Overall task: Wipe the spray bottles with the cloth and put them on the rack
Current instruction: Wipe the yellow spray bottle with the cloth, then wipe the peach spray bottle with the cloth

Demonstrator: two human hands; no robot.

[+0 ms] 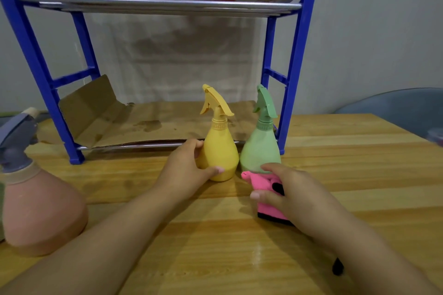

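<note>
A yellow spray bottle (219,148) stands upright on the wooden table (335,163), just in front of the blue rack (297,55). My left hand (187,170) wraps around its lower left side. A green spray bottle (261,148) stands right beside it, touching it. My right hand (287,189) grips a pink cloth with black trim (260,181) on the table in front of the green bottle. A pink spray bottle with a grey-blue trigger head (40,208) stands at the near left.
The rack has chrome rails and two shelves lined with cardboard (143,122); the lower shelf holds no bottles. A grey-blue chair back (395,108) shows at the far right. A small black strap end (338,267) lies under my right forearm.
</note>
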